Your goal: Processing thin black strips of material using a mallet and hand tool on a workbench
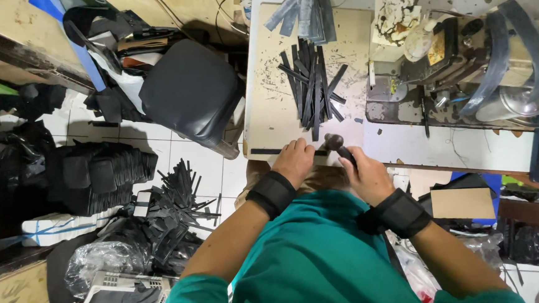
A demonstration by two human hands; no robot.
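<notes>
While the person in a teal shirt leans over the near edge of the tabletop (267,108), both hands meet there, each wrist wrapped in a black band. The left hand (294,161) lies knuckles up with its fingers curled down onto a dark strip (266,151) that runs along the tabletop edge, pressing it flat. The right hand (364,175) has its fingers closed around the dark handle of a small hammer (334,142), whose rounded head sits just beside the left hand, above the strip.

Farther back on the pale, scuffed and stained tabletop lies a loose pile of black strips (310,86), fanned and crossing each other, and beyond it a bundle of grey strips (304,7) hangs over the far edge. To the right stands a worn sewing machine (463,58) with grey bands draped over it, on a dirty white base.

Left of the tabletop is a black padded stool (192,91), on a white tiled floor (157,146). The floor is crowded: stacks of black cut pieces (102,174), a scatter of more black strips (182,200), a clear plastic bag (101,261) and a white plastic basket (119,295) holding dark pieces. A brown cardboard piece (463,203) lies low on the right amid clutter.
</notes>
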